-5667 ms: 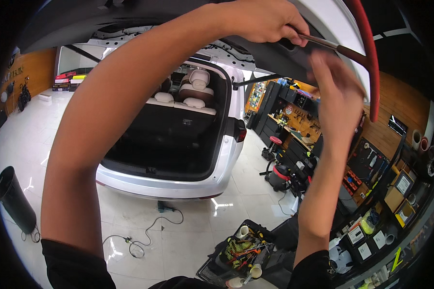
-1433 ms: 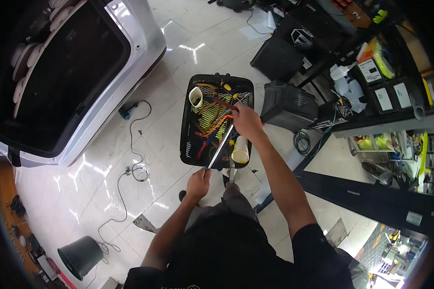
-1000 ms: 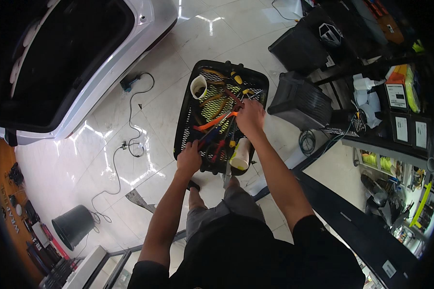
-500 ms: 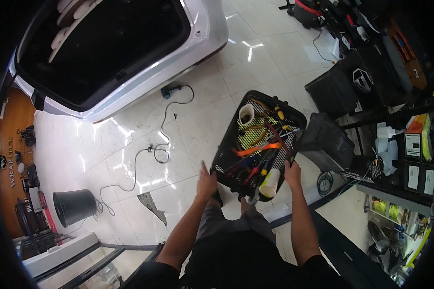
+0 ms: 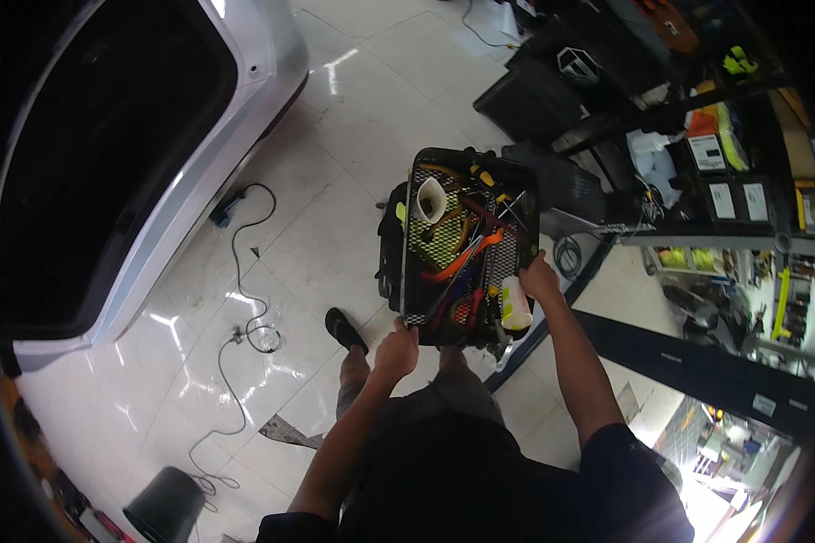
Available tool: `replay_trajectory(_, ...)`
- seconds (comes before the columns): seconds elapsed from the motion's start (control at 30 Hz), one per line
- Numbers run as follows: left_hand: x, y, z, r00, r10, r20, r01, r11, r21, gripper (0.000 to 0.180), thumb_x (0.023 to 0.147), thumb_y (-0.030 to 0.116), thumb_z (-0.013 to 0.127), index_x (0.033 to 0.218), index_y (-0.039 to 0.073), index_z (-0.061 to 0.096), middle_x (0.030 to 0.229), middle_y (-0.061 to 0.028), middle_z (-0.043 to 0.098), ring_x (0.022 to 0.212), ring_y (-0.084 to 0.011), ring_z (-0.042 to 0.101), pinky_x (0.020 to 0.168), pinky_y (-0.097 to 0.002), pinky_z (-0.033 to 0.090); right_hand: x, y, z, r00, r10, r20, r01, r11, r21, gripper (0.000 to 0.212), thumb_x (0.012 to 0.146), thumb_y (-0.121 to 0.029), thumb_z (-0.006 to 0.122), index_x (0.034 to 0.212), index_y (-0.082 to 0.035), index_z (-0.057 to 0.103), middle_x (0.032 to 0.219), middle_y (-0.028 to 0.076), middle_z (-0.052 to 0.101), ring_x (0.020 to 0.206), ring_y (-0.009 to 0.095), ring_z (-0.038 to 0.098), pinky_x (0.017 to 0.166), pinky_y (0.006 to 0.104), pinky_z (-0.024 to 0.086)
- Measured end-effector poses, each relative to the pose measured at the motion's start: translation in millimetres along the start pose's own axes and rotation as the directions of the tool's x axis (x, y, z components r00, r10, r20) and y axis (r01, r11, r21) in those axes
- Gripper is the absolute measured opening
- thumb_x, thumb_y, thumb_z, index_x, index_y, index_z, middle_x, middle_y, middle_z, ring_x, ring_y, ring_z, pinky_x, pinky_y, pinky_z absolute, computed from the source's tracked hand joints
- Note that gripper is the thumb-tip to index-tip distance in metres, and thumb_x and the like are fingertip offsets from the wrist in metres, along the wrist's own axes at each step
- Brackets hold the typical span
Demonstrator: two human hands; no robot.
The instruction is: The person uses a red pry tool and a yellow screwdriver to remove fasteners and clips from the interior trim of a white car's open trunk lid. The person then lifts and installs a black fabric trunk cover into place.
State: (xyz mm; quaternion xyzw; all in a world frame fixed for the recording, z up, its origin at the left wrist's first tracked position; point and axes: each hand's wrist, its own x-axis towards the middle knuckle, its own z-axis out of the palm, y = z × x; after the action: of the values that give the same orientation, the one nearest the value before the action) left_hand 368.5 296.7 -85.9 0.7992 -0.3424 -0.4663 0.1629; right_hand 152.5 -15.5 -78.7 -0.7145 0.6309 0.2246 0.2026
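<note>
A: What do the hands have hold of in the head view?

B: The left hand has its fingers closed on the near left corner of a black tray. The right hand grips the tray's right side, toward the near end.

A: And where is the tray?

B: In front of the person's legs, above the pale tiled floor. Something black shows just past its left side; I can't tell whether the tray rests on it.

A: What's inside?

B: A white cup in the far left part, a white cylinder at the near right, close to the right hand. An orange strip lies between them, among tools with red and yellow handles. Many overlap too much to tell apart.

A: Anything around it?

B: A white vehicle with its rear open, well apart on the left. A cable winds over the floor, and a dark bin sits at the lower left. To the right, near the tray, is a black container.
</note>
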Motion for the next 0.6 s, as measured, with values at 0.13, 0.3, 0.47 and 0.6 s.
replay_trajectory(0.13,16.4,-76.0,-0.9,0.914,0.401,0.063,-0.380,0.901,-0.210,0.048,0.104,0.028,0.049,0.139,-0.005,0.043,0.110,-0.0305,0.070,0.099,-0.0498,0.069,0.086,-0.0602,0.054,-9.1,-20.7,8.6,0.975,0.213,-0.067,-0.192,0.953,0.236,0.093,0.091,-0.019,0.064,0.160,0.005,0.007,0.126,0.034,0.065,0.114,0.046,0.067,0.100,0.0515,0.054)
replay_trajectory(0.3,-56.1,-149.2,-105.3,0.994,0.000,0.110,0.025,0.976,-0.218,0.042,0.102,0.021,0.051,0.137,-0.002,0.056,0.129,-0.0266,0.065,0.123,-0.0440,0.061,0.102,-0.0491,0.051,3.4,-41.6,9.6,0.938,0.345,-0.036,-0.326,0.913,0.245,0.089,0.091,-0.016,0.062,0.160,0.005,0.009,0.133,0.033,0.062,0.119,0.044,0.065,0.102,0.0497,0.054)
replay_trajectory(0.47,-134.8,-461.7,-139.9,0.966,-0.015,-0.259,0.074,0.973,0.221,0.040,0.093,0.017,0.065,0.129,-0.002,0.065,0.123,-0.0254,0.069,0.108,-0.0355,0.070,0.092,-0.0424,0.056,-6.0,-42.2,14.2,0.922,0.375,-0.093,-0.349,0.912,0.216,0.080,0.094,-0.019,0.059,0.158,0.005,0.018,0.133,0.032,0.062,0.123,0.044,0.064,0.106,0.0509,0.052)
replay_trajectory(0.6,-155.5,-507.0,-218.0,0.879,-0.346,-0.328,0.372,0.928,0.017,0.043,0.088,0.009,0.069,0.129,-0.003,0.062,0.099,-0.0216,0.073,0.093,-0.0327,0.073,0.079,-0.0402,0.059,9.3,-22.3,21.3,0.915,0.360,-0.182,-0.286,0.897,0.338,0.059,0.100,-0.026,0.054,0.149,0.001,0.034,0.130,0.030,0.065,0.120,0.045,0.065,0.101,0.0538,0.052)
